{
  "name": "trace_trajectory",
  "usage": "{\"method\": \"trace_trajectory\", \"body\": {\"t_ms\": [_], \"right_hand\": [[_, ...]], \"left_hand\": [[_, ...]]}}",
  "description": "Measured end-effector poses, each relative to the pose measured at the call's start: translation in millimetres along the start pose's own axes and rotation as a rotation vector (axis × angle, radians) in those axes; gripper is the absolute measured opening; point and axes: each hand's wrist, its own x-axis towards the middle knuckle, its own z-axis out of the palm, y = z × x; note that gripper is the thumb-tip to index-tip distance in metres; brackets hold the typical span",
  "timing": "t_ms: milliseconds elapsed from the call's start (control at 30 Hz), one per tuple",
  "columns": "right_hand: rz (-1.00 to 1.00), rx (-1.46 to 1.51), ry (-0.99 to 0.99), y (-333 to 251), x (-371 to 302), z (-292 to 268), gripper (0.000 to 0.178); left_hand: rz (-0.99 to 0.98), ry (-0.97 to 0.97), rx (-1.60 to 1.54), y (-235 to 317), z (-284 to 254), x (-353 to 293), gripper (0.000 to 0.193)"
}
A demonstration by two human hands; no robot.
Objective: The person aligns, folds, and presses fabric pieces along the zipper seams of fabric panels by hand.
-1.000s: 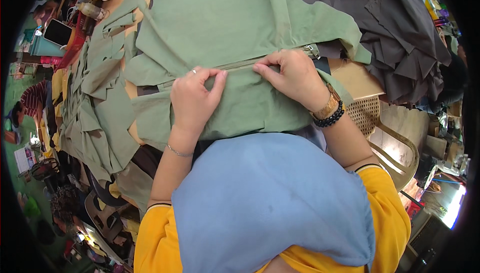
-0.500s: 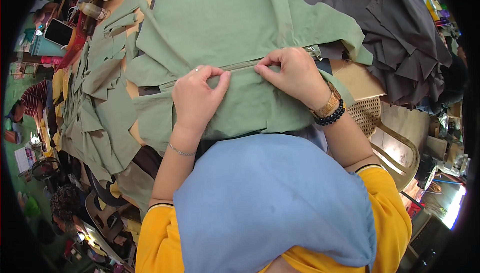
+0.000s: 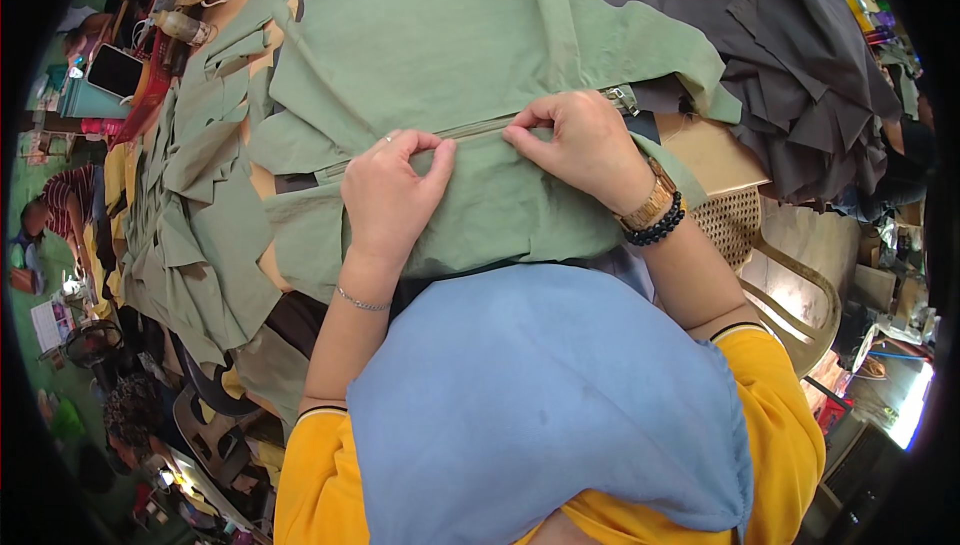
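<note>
A green garment lies spread on the table in front of me, its lower part hanging over the near edge. Across it runs a zipper set in a seam. My left hand pinches the cloth beside the zipper, thumb against forefinger. A short way to the right, my right hand pinches the same strip in the same way. Just past the right hand, a metal zipper slider shows at the end of the strip. What lies beneath my fingertips is hidden.
Cut green cloth pieces are heaped along the table's left side. Dark grey fabric is piled at the far right. A cane chair stands by the near right edge. A phone and a bottle are at the far left.
Both hands keep their pinch on the zipper strip and have shifted very slightly left. The garment is almost unmoved.
</note>
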Motion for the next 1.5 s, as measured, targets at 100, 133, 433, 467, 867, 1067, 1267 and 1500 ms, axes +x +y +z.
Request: {"method": "trace_trajectory", "body": {"t_ms": [100, 133, 433, 467, 867, 1067, 1267, 1500], "right_hand": [[0.008, -0.001, -0.003, 1, 0, 1, 0.021], [0.008, -0.002, 0.0, 0, 1, 0, 0.021], [-0.162, -0.098, 0.136, 5, -5, 9, 0.017], [-0.178, -0.118, 0.14, 5, -6, 10, 0.017], [-0.153, -0.16, 0.125, 18, -26, -29, 0.015], [-0.143, -0.232, 0.111, 23, -13, -30, 0.014], [-0.051, -0.2, 0.018, 22, -8, -32, 0.015], [-0.103, -0.198, 0.095, 26, -8, -25, 0.014]], "left_hand": [[-0.019, -0.021, 0.025, 3, -2, 1, 0.02], [-0.045, -0.052, 0.05, 5, -2, 2, 0.019], [0.509, -0.115, 0.225, 13, 21, -26, 0.044], [0.522, -0.112, 0.222, 15, 19, -28, 0.044], [0.511, -0.135, 0.422, 31, 15, -37, 0.075], [0.513, -0.153, 0.418, 33, 19, -37, 0.083], [0.523, -0.13, 0.442, 30, 23, -36, 0.086], [0.534, -0.147, 0.448, 29, 25, -32, 0.083]]}}
